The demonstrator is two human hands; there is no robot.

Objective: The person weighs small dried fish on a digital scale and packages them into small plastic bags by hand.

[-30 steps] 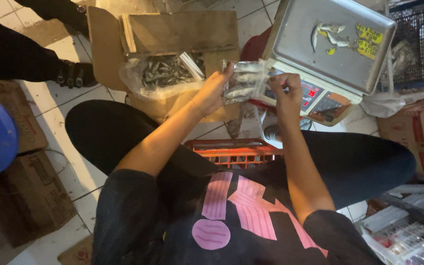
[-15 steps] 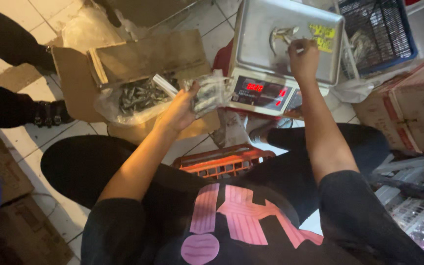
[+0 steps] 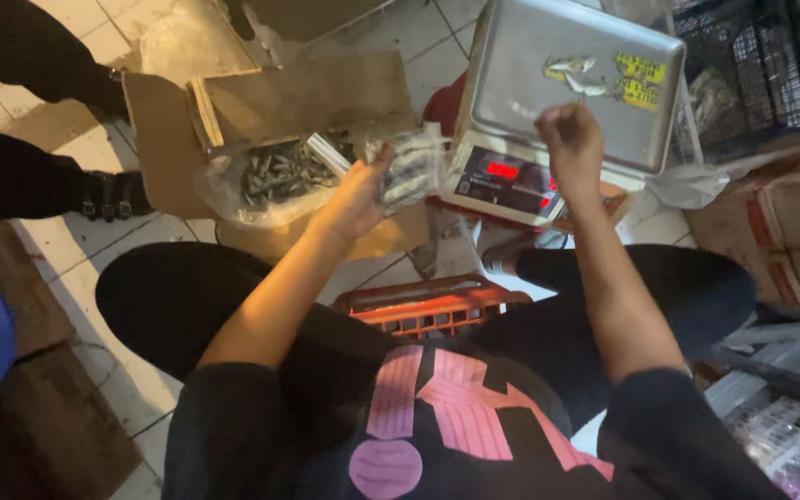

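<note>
Weighing: small fish, mid-step
L hand point(image 3: 356, 196): fingers pinching clear bag of fish point(image 3: 406, 168)
R hand point(image 3: 570, 137): fingers pressed together, over scale pan point(image 3: 511, 83)
Next, imo: needs steady aim at pan

scale point(image 3: 511, 111) silver, red digits | crate point(image 3: 428, 310) orange | shirt point(image 3: 456, 426) black, pink print

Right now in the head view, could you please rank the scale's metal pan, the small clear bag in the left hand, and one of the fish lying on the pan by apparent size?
1. Metal pan, clearly largest.
2. Small clear bag.
3. Fish, smallest.
</note>
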